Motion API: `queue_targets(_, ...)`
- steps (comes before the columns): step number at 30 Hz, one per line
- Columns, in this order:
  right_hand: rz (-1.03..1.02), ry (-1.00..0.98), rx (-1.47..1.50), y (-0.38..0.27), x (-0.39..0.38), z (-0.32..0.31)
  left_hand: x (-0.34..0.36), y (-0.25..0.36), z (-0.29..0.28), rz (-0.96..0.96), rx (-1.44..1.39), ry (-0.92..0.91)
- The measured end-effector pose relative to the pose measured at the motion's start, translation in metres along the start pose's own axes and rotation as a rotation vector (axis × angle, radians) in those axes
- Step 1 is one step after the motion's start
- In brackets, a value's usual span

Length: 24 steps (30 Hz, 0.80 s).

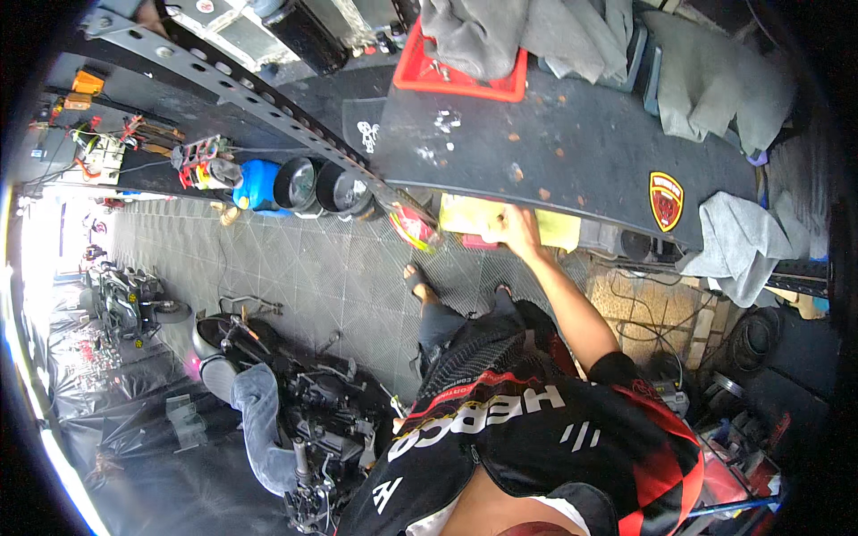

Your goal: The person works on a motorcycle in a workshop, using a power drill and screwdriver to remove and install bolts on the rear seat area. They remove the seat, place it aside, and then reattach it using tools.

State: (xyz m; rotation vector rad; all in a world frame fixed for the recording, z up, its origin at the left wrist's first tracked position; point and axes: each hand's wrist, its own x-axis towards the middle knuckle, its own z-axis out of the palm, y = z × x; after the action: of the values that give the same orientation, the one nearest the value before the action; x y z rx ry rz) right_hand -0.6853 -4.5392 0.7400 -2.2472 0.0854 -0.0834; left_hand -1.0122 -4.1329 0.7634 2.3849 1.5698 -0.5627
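My right arm stretches out to the edge of a black workbench [572, 170]. There my right hand [514, 228], fingers curled closed, is against a flat yellow piece [466, 214] lying along and partly under the bench edge. Whether it is cloth or a tray is not clear, and what the fingers hold is too small to make out. A small red thing [478, 242] shows just below the yellow piece. My left hand does not show plainly; my body covers that side.
A red tray [460, 85] and grey cloths [715, 80] lie on the bench; another grey cloth [742, 241] hangs over its right end. Black buckets [344, 189] and a blue container [256, 186] stand on the tiled floor. A motorcycle [313, 420] stands at lower left; cables [657, 330] lie right.
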Motion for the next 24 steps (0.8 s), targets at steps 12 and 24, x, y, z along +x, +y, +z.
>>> queue_targets(12, -0.458, 0.591, 0.205, -0.309, 0.093, -0.179, 0.065, 0.009, -0.015, 0.017, -0.013, -0.042)
queue_targets(24, -0.254, 0.023, 0.047, -0.297, 0.125, -0.203, 0.160, 0.023, -0.013, 0.091, -0.025, 0.151)
